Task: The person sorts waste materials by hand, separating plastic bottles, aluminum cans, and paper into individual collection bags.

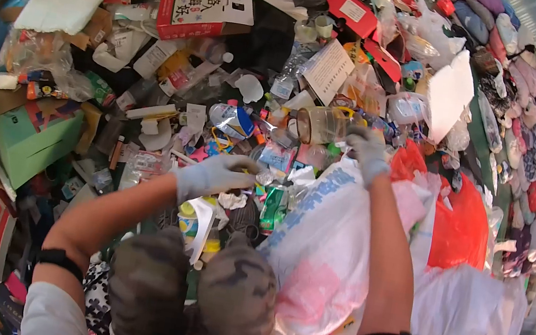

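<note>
My left hand (214,176), in a pale work glove, hovers over small litter with its thumb and fingers apart and nothing visible between them. Just past its fingertips lie a green can (272,209) and scraps of crumpled paper. My right hand (368,154), gloved the same way, has its fingers curled at the right end of a clear plastic jar (318,126), which lies on its side; the far fingers are partly hidden. Left of the jar is a plastic bottle with a blue label (231,120). A large white plastic bag (322,246) lies under my right forearm.
Mixed waste covers the surface all around. A red-and-white carton (201,11) lies at the back, a green box (34,137) at the left. Red plastic bags (458,226) and another white bag (467,325) are at the right. Stuffed bundles (525,138) line the right edge.
</note>
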### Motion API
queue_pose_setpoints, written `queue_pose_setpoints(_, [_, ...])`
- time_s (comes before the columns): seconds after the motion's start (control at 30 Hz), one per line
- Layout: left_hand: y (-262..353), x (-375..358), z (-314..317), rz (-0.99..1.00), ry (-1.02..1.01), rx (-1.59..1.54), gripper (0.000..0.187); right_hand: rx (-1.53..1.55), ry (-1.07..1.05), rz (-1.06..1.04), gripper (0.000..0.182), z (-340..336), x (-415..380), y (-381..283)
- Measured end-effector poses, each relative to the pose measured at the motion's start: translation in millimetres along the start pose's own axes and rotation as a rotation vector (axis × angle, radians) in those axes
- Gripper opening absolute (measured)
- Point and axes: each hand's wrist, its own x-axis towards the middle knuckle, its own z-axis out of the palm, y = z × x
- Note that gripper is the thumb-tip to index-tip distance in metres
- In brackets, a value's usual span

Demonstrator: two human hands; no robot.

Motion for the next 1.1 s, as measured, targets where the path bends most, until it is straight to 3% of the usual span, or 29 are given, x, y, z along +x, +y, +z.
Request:
queue_pose_setpoints(0.03, [-36.9, 12.0, -23.0, -0.085, 0.093, 0.057, 0.036, -0.428, -0.068, -0.035, 0.028, 18.1, 44.9, 47.2])
queue_pose_setpoints(0.07, [-46.5, 7.3, -35.6, -0.182, 0.134, -0.136, 0.037, -0.853, -0.143, -0.071, 0.029, 32.0, 76.3, 81.7])
queue_pose_setpoints(0.1, [-73.4, 7.1, -48.1, -0.225, 0.216, -0.278, 0.038, -0.861, -0.163, -0.062, 0.029, 42.4, 90.0, 91.3])
queue_pose_setpoints(0.17, [-106.6, 2.5, -60.8, -0.299, 0.366, -0.401, 0.038, -1.382, -0.323, 0.263, 0.036, 67.6, 104.0, 116.6])
queue_pose_setpoints(0.2, [-130.5, 1.5, -67.9, -0.327, 0.423, -0.457, 0.038, -1.389, -0.358, 0.276, 0.036, 72.9, 109.8, 142.5])
queue_pose_setpoints(0.27, [-184.8, 2.3, -76.4, -0.267, 0.436, -0.681, 0.037, -1.482, -0.146, -0.275, 0.048, 75.5, 107.9, 205.1])
queue_pose_setpoints(0.33, [-188.9, 9.0, -69.6, -0.295, 0.549, -0.674, 0.037, -1.424, -0.269, -0.025, 0.054, 89.1, 114.1, 200.1])
queue_pose_setpoints(0.43, [-177.3, 18.3, -67.9, -0.322, 0.468, -0.541, 0.038, -1.382, -0.246, -0.094, 0.043, 100.5, 98.6, 151.8])
queue_pose_setpoints(0.5, [-184.1, 26.1, -71.0, -0.193, 0.381, -0.531, 0.050, -0.970, -0.144, -0.216, 0.049, 114.8, 89.0, 120.5])
queue_pose_setpoints(0.57, [-184.9, 40.0, -72.3, -0.175, 0.343, -0.471, 0.058, -0.847, -0.171, -0.290, 0.055, 133.5, 81.3, 103.4])
queue_pose_setpoints(0.63, [-197.6, 54.8, -67.7, 0.069, 0.362, -0.367, 0.078, -0.625, -0.246, -0.400, 0.060, 160.1, 67.1, 76.8])
queue_pose_setpoints(0.67, [-196.0, 60.6, -68.5, 0.069, 0.368, -0.371, 0.078, -0.524, -0.287, -0.438, 0.059, 177.0, 55.4, 60.9])
queue_pose_setpoints(0.73, [-191.0, 66.5, -67.8, 0.378, 0.505, -0.013, 0.097, 0.002, -0.372, -0.415, 0.049, 216.4, 24.9, 45.1])
queue_pose_setpoints(0.77, [-188.0, 62.6, -65.3, 0.305, 0.528, -0.221, 0.091, -0.003, -0.380, -0.423, 0.049, 229.5, 11.8, 39.0])
queue_pose_setpoints(0.8, [-181.6, 58.2, -68.9, 0.312, 0.538, -0.223, 0.091, 0.303, -0.534, -0.319, 0.047, 240.6, -0.2, 33.5])
queue_pose_setpoints(0.83, [-174.6, 51.2, -74.8, 0.174, 0.516, -0.329, 0.084, 0.609, -0.680, -0.200, 0.044, 245.9, -5.9, 29.7])
queue_pose_setpoints(0.87, [-171.6, 45.7, -78.1, 0.035, 0.492, -0.436, 0.077, 0.465, -0.646, -0.020, 0.042, 233.8, -2.0, 26.2])
queue_pose_setpoints(0.9, [-172.9, 40.9, -76.2, 0.053, 0.588, -0.419, 0.064, 0.318, -0.606, 0.157, 0.040, 212.0, 6.6, 25.8])
queue_pose_setpoints(0.97, [-195.1, 36.4, -76.0, 0.052, 0.643, -0.459, 0.062, -0.439, -0.686, -0.021, 0.035, 174.8, 29.3, 80.3])
queue_pose_setpoints(1.03, [-203.0, 32.0, -72.4, 0.050, 0.704, -0.578, 0.057, -1.432, -0.886, -0.166, 0.026, 147.4, 19.5, 140.1])
queue_pose_setpoints(1.1, [-201.4, 31.9, -67.9, 0.073, 0.713, -0.593, 0.055, -1.620, -0.599, -0.521, 0.023, 133.4, -8.6, 204.1])
